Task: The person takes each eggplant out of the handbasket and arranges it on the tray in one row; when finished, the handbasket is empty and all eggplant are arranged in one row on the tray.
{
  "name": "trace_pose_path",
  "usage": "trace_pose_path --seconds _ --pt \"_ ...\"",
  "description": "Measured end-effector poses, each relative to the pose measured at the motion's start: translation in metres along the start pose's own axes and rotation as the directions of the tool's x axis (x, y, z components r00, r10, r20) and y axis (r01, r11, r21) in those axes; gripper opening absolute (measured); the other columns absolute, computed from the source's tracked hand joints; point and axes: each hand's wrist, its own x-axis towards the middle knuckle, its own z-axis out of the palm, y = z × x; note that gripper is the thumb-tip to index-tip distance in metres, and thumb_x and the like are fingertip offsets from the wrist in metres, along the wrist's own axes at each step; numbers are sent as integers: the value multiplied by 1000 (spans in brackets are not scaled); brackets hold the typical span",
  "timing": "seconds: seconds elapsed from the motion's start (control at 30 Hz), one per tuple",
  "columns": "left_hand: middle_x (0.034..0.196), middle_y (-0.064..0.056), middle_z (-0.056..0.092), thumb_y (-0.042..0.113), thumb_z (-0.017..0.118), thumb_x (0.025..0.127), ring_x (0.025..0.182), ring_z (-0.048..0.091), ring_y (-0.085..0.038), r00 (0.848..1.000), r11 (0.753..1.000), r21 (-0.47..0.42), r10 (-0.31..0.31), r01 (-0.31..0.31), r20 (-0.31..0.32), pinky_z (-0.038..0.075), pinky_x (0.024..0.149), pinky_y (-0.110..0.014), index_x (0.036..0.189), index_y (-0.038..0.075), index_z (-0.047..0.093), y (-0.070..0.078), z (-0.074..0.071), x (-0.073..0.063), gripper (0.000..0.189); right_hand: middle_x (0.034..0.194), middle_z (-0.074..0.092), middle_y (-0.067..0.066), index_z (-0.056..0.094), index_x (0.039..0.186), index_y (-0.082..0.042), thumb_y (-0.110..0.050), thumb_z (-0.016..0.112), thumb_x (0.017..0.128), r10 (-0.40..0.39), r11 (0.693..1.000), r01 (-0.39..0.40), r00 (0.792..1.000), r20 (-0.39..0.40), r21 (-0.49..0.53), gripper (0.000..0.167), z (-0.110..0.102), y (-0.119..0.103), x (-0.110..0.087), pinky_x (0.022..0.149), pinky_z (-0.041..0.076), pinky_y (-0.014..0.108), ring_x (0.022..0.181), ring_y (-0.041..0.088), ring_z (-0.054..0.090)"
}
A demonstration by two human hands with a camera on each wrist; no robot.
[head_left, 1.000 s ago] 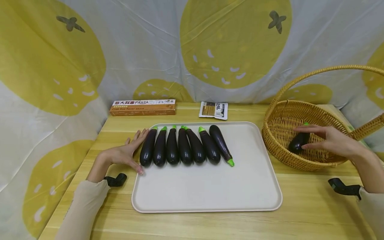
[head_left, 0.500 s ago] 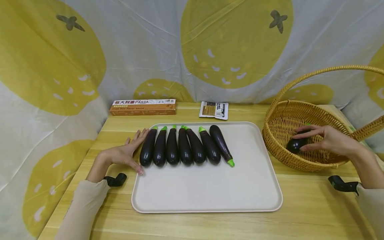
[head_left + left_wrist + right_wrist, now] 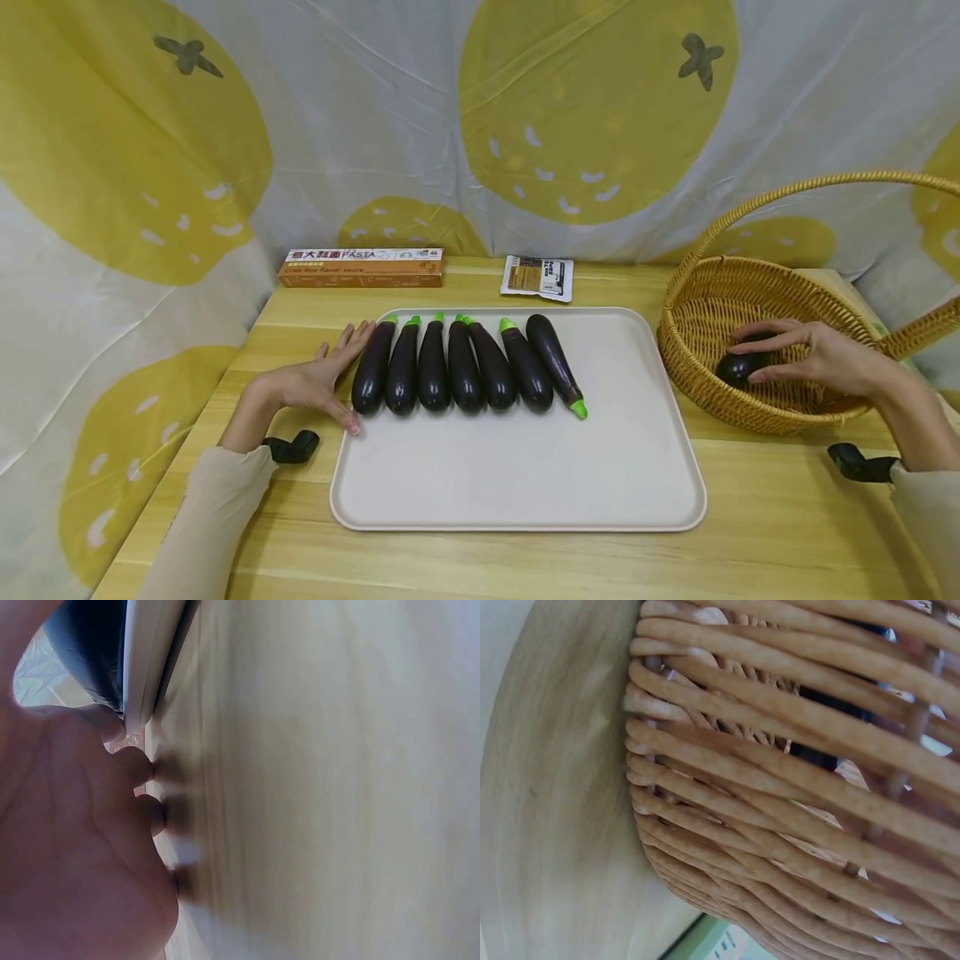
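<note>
My right hand [image 3: 825, 358] reaches into the wicker basket [image 3: 693, 385] and grips a dark purple eggplant [image 3: 735, 368] between thumb and fingers. Part of that eggplant is hidden behind the fingers. At left, my left hand [image 3: 311, 387] rests with spread fingers by the left edge of the white tray [image 3: 517, 483], its thumb at the rim. Several eggplants [image 3: 432, 375] lie side by side along the tray's back left, most with green stems pointing away; the rightmost points its stem forward. In the right wrist view the basket's woven wall [image 3: 742, 735] covers most of the hand and eggplant.
An orange and white pasta box [image 3: 360, 268] stands at the back left against the patterned cloth [image 3: 600, 108]. A flat sauce packet [image 3: 537, 278] lies behind the tray. The basket's tall handle [image 3: 810, 185] arches above my right hand. Wooden tabletop [image 3: 525, 567] runs in front.
My right hand has gone lower into the basket and its fingers have closed round the eggplant, which has tilted so its stem is hidden. My left hand stays put.
</note>
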Motion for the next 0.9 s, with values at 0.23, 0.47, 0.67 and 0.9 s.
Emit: trace_pose_path --seconds 0.23,0.47,0.67,0.9 --pt "169 -18 -29 36 98 65 153 -34 -43 1000 1000 -4 -1 1 3 -21 117 -74 166 15 -13 2 -1 -1 152 134 61 -25 80 119 -14 2 86 76 -56 998 56 998 -5 -28 46 0 1 1 94 34 -3 125 -20 44" --pt "169 -19 -29 35 98 65 153 -33 -45 1000 1000 4 17 -17 5 -21 117 -75 166 15 -13 4 -1 1 151 127 66 -18 80 118 -16 -1 88 75 -39 998 38 999 -29 -45 47 4 -5 4 94 34 -2 120 -18 47" --pt "170 -19 -28 34 98 64 153 -33 -45 1000 1000 -3 17 -17 2 -21 116 -75 166 14 -13 4 -2 1 152 122 64 -16 80 116 -18 -4 86 81 55 998 -55 998 -16 -5 39 7 -13 11 89 41 0 114 -18 50" --pt "170 -19 -28 32 98 64 153 -33 -44 1000 1000 -19 11 -11 10 -22 116 -74 166 15 -13 5 -2 -1 152 127 62 -23 78 122 -19 -8 80 89 137 989 -138 990 29 45 35 9 -16 16 86 44 3 115 -22 49"
